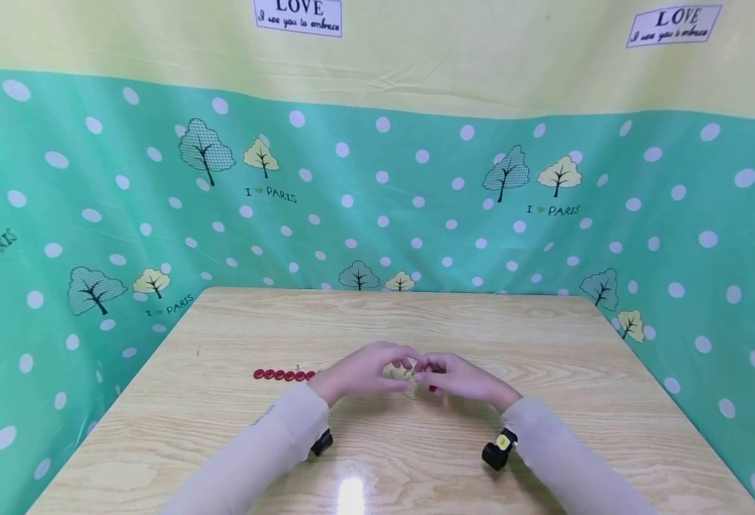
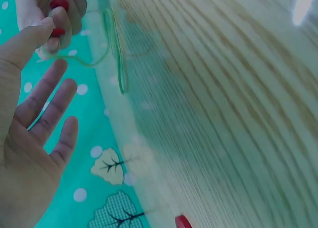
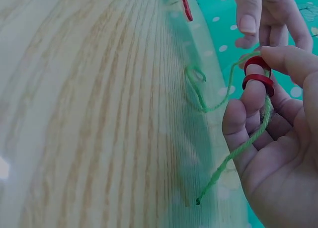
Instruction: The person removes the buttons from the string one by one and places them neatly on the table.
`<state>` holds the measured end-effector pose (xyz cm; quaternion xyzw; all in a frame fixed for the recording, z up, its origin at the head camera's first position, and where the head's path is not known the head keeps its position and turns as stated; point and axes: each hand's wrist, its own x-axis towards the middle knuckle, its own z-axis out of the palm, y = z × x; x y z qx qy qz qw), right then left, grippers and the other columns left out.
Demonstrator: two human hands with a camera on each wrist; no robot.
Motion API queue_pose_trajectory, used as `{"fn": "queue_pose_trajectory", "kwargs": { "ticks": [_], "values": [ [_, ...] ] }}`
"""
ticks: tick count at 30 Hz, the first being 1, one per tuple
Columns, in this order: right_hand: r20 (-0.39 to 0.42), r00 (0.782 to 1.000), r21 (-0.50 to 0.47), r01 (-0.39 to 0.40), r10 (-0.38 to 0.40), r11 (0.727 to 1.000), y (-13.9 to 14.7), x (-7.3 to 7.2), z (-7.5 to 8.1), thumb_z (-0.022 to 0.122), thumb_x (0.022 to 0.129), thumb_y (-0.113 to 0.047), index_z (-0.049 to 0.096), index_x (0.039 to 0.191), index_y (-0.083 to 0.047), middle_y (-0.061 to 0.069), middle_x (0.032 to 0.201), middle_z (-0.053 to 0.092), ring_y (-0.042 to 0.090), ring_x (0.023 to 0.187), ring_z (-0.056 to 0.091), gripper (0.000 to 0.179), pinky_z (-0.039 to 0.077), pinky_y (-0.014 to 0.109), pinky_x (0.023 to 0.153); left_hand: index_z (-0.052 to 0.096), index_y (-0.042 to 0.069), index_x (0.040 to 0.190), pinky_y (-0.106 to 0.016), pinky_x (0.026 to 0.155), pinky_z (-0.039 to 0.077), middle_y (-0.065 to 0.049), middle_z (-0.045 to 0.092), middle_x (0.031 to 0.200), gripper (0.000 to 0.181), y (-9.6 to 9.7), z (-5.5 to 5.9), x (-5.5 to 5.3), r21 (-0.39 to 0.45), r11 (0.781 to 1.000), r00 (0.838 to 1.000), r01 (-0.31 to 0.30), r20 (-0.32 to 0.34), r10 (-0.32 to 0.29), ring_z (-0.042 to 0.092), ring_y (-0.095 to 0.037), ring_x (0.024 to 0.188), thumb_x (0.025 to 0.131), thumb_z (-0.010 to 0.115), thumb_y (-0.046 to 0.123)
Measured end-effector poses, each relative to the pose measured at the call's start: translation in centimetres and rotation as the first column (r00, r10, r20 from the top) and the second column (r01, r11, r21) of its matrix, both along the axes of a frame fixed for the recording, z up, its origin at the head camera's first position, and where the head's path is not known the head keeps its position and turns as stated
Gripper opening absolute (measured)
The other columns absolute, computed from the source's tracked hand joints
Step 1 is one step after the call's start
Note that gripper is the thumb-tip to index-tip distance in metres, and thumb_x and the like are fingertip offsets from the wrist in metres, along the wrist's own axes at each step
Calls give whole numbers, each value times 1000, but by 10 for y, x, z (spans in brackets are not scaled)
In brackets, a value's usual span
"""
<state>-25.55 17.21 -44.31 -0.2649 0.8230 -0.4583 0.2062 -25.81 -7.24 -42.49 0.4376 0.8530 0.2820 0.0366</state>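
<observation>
My right hand (image 1: 460, 378) pinches red buttons between thumb and fingers, over the middle of the table. Two of these round buttons (image 3: 259, 79) show in the right wrist view. A green yarn (image 3: 238, 149) runs through them; one end crosses my right palm and hangs down, while the rest loops onto the table. My left hand (image 1: 372, 368) is close beside the right, its thumb and fingers spread in a wide curve. In the left wrist view, the left thumb tip overlaps the buttons (image 2: 58, 3), and the other fingers are extended.
A straight row of several red buttons (image 1: 279, 375) lies on the wooden table (image 1: 403, 458), left of my hands. Black wrist cameras (image 1: 495, 456) hang under both sleeves. Behind the table hangs a green dotted curtain (image 1: 416, 186).
</observation>
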Motion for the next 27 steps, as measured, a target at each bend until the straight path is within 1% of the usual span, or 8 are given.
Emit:
{"fn": "queue_pose_trajectory", "kwargs": {
  "ticks": [2,6,12,15,19,22,24,27],
  "values": [
    [2,1000,-3,-1,1,1000,-1,1,1,58,103,-32,63,109,-9,4,79,58,17,69,50,25,38,25,57,58,26,137,-36,98,48,7,65,126,45,3,-1,0,-5,1000,1000,8,9,-7,60,-7,111,94,73,30],
    [11,1000,-12,-4,4,1000,-2,1,3,58,103,-32,62,106,-8,5,81,59,17,69,49,24,37,25,56,60,25,135,-32,97,49,9,64,128,43,6,-3,1,-10,1000,999,9,33,-9,61,-6,109,94,73,28],
    [17,1000,-23,-7,7,1000,-4,3,4,58,103,-33,63,109,-10,4,83,59,18,73,53,24,40,27,62,64,21,131,-23,92,49,11,67,117,37,10,-6,-1,6,1000,999,26,31,-26,61,-2,101,94,72,23],
    [23,1000,-32,-13,14,999,-4,3,4,58,103,-33,64,109,-10,4,82,59,18,72,53,25,41,27,62,65,19,128,-20,91,48,12,68,112,34,10,-8,-1,19,999,999,28,44,-28,61,-1,98,94,72,20],
    [24,1000,-49,-18,19,999,-4,2,3,58,103,-33,62,113,-10,6,84,60,17,72,53,25,40,27,62,67,20,123,-23,91,50,13,70,104,30,9,-9,-2,38,999,998,3,65,-5,62,0,95,93,73,20],
    [22,1000,-58,-16,17,998,-4,2,2,58,103,-31,59,117,-9,7,85,61,16,73,53,26,40,26,62,68,23,120,-27,92,50,15,70,98,28,7,-8,-2,39,999,996,-29,87,26,63,1,93,93,74,22],
    [23,1000,-62,-12,14,998,-3,2,2,58,103,-29,57,120,-9,8,86,61,16,73,53,26,42,28,64,68,24,119,-31,93,50,15,70,96,27,5,-7,-2,36,998,994,-48,103,44,64,0,93,93,74,23],
    [25,1000,-68,-8,10,998,-1,2,0,59,102,-24,56,122,-8,11,89,62,17,75,54,26,46,31,67,68,24,119,-35,94,51,15,71,96,25,2,-5,-2,33,997,992,-63,110,59,64,-1,94,95,72,24]
  ]
}}
